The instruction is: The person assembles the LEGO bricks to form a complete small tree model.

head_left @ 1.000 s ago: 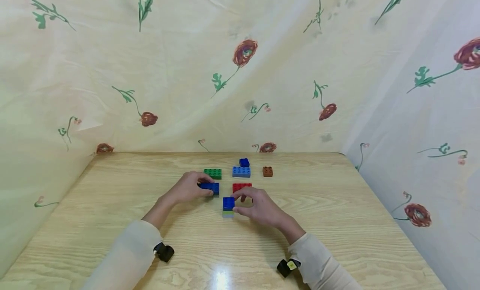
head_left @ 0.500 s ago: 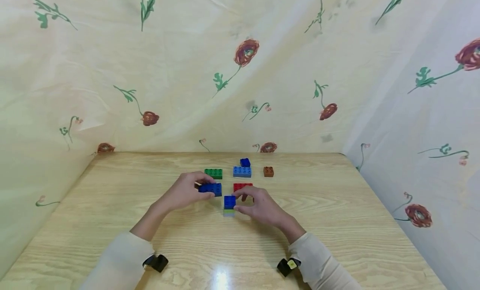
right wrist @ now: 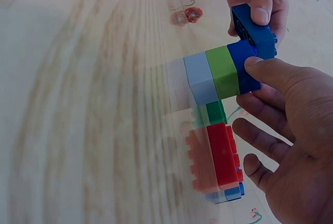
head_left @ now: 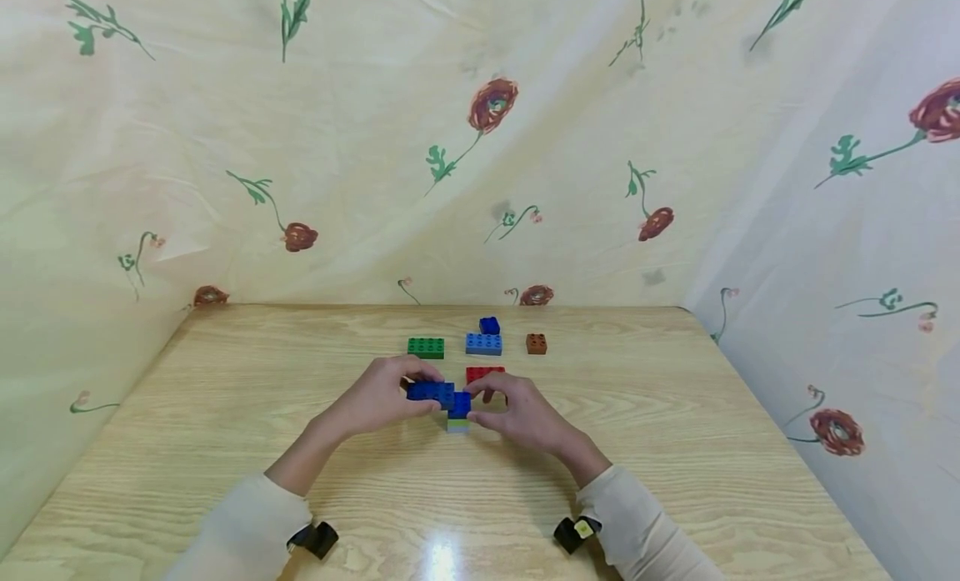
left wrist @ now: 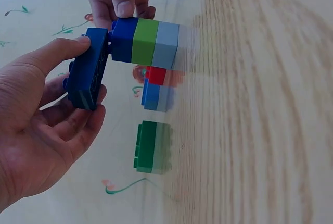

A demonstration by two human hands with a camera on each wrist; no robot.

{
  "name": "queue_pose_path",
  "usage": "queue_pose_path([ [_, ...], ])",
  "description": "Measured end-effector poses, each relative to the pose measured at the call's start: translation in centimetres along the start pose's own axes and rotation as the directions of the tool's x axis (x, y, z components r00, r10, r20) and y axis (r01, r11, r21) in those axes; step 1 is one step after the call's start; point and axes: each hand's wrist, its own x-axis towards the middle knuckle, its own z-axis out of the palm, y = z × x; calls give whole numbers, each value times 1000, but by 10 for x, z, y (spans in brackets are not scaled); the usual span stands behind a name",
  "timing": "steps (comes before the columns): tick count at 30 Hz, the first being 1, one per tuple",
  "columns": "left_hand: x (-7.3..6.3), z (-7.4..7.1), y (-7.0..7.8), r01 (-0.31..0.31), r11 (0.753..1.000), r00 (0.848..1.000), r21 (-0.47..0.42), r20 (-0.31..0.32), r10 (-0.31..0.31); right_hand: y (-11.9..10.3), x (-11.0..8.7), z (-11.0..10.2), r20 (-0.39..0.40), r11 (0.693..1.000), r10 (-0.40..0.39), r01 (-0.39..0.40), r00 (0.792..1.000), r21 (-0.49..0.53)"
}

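Note:
A long dark blue toy brick [left wrist: 87, 70] is pinched between the thumb and fingers of my left hand [head_left: 377, 399]. Its end lies over the top of a small upright stack [head_left: 458, 426]; in the left wrist view the stack's studs [left wrist: 110, 41] still show beside it. From the top down, the stack has a blue brick [right wrist: 243, 65], a lime green brick [right wrist: 222, 73] and a pale blue-grey brick [right wrist: 200, 81]. My right hand [head_left: 522, 410] holds the stack by its top blue brick, thumb on the near side. Whether the long brick touches the studs I cannot tell.
Just behind the stack lies a red brick [head_left: 485, 373], partly hidden by my right hand. Farther back are a green brick [head_left: 425, 348], a lighter blue brick [head_left: 483, 344], a small dark blue brick [head_left: 489, 325] and a brown brick [head_left: 536, 343]. A flowered cloth [head_left: 360, 147] hangs behind the table.
My left hand has lifted the long blue brick and brought it right and nearer, over the stack's top. The right hand keeps its hold on the stack, nearly still.

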Motion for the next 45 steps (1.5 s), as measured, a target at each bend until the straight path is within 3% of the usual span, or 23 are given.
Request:
queue_pose_path([
  [45, 7, 6, -1, -37, 999, 999, 15, 20, 37, -2, 1, 0, 0, 1000, 11, -11, 1000, 14],
])
